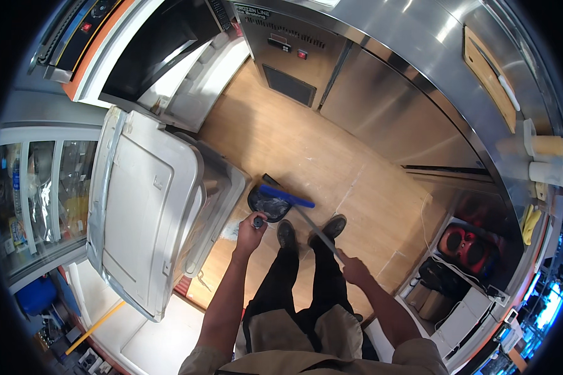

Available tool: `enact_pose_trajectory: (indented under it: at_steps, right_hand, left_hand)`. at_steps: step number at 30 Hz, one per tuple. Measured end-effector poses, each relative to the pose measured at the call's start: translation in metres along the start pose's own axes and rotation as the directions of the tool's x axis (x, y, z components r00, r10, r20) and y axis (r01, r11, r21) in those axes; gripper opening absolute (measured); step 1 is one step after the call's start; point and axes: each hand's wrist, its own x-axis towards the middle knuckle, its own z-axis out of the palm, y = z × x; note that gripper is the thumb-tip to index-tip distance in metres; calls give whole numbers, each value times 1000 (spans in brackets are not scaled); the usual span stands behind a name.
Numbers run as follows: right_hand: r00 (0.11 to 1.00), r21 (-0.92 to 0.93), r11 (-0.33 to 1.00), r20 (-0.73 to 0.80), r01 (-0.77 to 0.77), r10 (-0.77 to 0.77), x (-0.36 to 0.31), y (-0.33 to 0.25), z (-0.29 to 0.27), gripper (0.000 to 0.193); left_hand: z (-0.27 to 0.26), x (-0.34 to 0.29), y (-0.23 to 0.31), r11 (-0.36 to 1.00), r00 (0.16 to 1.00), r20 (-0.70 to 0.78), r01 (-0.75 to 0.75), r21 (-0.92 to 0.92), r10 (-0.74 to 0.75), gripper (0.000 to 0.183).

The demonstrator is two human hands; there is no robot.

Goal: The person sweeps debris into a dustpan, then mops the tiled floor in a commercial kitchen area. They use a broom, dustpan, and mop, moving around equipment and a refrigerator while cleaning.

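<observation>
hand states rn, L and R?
Left hand: closed, holding the black dustpan handle.
Right hand: closed, holding the gray handle of the blue-headed broom.

Black rounded dustpan [254,199] | pale grey patches inside; on light wood-look floor [331,156], toward its left edge | broom with straight blue head and thin grey stick [294,199] | slanted; head crosses over dustpan, passing its right rim; contact unclear

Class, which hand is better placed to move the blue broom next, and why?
Likely the right hand: it grips the grey pole of the blue broom, while the left hand holds a black handle.
</observation>
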Motion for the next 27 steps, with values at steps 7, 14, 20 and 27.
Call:
enact_pose_trajectory:
  at_steps: [7, 14, 20, 27]
  right_hand:
    - [936, -226, 952, -330, -205, 123, 124, 149, -16, 81]
    - [973, 148, 963, -21, -224, 229, 93, 10, 61, 72]
    - [989, 193, 972, -38, -132, 142, -28, -33, 47, 75]
    - [924, -51, 970, -319, -237, 209, 96, 10, -68, 76]
  left_hand:
    - [-8, -13, -5, 998, 997, 67, 20, 51, -23, 20]
    - [8, -11, -1, 998, 997, 50, -57, 23, 55, 17]
    - [-1, -6, 10, 998, 997, 72, -15, 57, 11, 15]
    - [3, -19, -2, 998, 998, -10, -69, -4, 69, 17]
